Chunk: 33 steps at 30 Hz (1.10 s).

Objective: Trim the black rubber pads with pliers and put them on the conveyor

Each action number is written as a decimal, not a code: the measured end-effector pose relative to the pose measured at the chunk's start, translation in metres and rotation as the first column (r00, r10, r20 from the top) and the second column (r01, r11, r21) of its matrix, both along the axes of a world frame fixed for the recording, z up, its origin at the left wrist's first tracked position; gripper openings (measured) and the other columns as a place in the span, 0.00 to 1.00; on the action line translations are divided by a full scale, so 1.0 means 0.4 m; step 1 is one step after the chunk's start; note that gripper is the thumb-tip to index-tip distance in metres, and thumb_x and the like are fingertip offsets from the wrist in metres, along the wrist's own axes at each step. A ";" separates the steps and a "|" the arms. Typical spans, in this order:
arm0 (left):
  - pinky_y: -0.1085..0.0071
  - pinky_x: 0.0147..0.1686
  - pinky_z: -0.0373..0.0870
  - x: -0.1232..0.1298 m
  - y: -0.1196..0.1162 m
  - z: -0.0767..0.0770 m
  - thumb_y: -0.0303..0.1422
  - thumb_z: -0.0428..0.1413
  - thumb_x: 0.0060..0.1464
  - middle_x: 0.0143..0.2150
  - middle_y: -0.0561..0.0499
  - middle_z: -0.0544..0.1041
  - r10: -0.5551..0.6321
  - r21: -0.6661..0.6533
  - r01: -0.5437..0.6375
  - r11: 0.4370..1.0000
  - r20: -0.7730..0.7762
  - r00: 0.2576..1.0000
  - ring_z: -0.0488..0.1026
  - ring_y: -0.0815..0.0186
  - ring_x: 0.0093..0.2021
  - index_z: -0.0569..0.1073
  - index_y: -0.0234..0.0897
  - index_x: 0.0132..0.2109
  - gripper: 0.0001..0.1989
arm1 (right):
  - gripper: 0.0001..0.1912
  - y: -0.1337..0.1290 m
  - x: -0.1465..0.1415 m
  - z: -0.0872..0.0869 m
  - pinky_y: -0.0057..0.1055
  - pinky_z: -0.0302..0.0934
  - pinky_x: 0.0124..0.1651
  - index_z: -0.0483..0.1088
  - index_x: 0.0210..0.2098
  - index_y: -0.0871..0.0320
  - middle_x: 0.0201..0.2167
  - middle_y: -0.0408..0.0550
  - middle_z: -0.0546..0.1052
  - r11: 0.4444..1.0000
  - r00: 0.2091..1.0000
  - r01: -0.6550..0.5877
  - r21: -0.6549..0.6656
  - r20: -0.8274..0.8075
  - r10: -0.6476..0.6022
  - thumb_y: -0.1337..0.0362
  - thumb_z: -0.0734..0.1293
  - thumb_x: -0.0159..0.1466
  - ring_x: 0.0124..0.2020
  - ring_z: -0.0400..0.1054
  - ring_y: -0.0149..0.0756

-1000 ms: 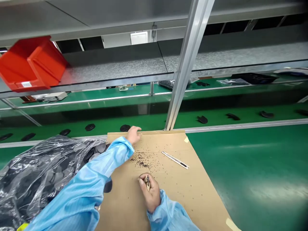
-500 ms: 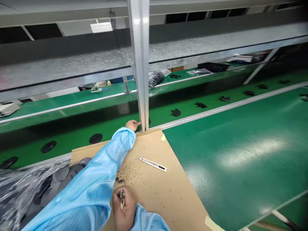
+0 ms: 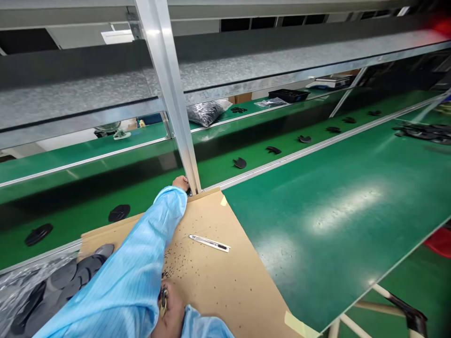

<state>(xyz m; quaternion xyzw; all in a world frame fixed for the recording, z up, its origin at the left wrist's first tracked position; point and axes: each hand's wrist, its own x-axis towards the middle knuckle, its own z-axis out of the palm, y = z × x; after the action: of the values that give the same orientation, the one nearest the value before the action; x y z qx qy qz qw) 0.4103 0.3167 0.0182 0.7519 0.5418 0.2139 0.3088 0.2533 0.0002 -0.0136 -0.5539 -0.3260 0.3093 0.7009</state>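
My left hand (image 3: 181,183) reaches past the far corner of a cardboard sheet (image 3: 225,286), right beside an aluminium upright (image 3: 169,84). A dark edge shows at its fingertips, and I cannot tell whether they hold anything. At the bottom edge, my right hand (image 3: 171,305) grips a small metal tool (image 3: 162,301), partly cut off by the frame. Dark crumbs (image 3: 179,263) are scattered over the cardboard. A utility knife (image 3: 209,243) lies to their right. Dark grey discs (image 3: 77,272) lie under my left sleeve, partly hidden by it.
A clear plastic bag (image 3: 21,286) lies at the lower left. Black pieces (image 3: 239,163) sit in a row on a green conveyor belt (image 3: 88,188). A green workbench (image 3: 317,234) spreads right, with a dark pile (image 3: 423,133) at its far end. A shelf (image 3: 246,70) runs overhead.
The view has swung right. My left hand has moved right along the cardboard's far edge to the upright. My right hand sits lower in the frame, still gripping the tool.
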 end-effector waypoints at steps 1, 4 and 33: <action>0.66 0.41 0.65 -0.013 -0.002 0.005 0.30 0.64 0.42 0.36 0.43 0.78 0.038 0.001 -0.038 0.999 0.012 0.999 0.73 0.59 0.39 0.74 0.32 0.34 0.10 | 0.15 0.004 -0.006 -0.002 0.32 0.59 0.27 0.66 0.30 0.52 0.23 0.43 0.68 1.000 1.000 0.017 0.007 -0.023 -0.017 0.48 0.60 0.61 0.25 0.63 0.38; 0.68 0.40 0.66 -0.077 -0.015 0.034 0.29 0.63 0.42 0.38 0.45 0.77 0.118 0.001 -0.118 0.993 0.087 0.989 0.73 0.62 0.37 0.74 0.33 0.40 0.15 | 0.16 0.009 -0.014 -0.004 0.30 0.58 0.29 0.64 0.29 0.55 0.23 0.43 0.67 0.999 0.999 0.049 0.002 -0.015 -0.049 0.51 0.58 0.64 0.25 0.63 0.35; 0.72 0.30 0.67 -0.779 -0.792 0.019 0.30 0.65 0.44 0.31 0.49 0.75 0.607 -0.657 0.211 0.724 0.752 0.258 0.71 0.68 0.29 0.73 0.31 0.39 0.15 | 0.11 -0.071 -0.004 0.067 0.31 0.63 0.35 0.67 0.41 0.59 0.29 0.45 0.72 0.884 0.799 -0.442 -0.154 0.382 0.465 0.59 0.63 0.63 0.29 0.66 0.34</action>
<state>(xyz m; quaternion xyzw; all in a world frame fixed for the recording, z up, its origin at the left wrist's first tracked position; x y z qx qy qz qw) 0.0986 0.0001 0.0257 0.2285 0.3816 0.4547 0.7716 0.2516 -0.0283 0.0130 -0.5315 -0.5790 0.3545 0.5066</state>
